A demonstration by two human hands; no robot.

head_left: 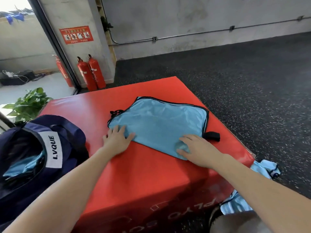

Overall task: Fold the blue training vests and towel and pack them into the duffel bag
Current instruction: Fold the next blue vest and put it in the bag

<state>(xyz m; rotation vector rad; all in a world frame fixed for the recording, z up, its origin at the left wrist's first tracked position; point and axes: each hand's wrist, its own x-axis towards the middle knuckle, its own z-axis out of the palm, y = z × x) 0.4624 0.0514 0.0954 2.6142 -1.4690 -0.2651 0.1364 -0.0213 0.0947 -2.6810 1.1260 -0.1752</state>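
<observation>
Red padded box (134, 174) serves as the surface, navy duffel bag (33, 148) open at its left edge with blue fabric inside, a folded blue vest (159, 123) flat on top, left hand (117, 140) and right hand (198, 150) pressing its near edge, fingers spread flat.

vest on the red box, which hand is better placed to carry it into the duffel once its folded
Left, probably. The left hand rests flat on the vest at its edge nearest the open duffel, which sits at the person's left. The right hand presses the vest's far corner, away from the bag.
</observation>
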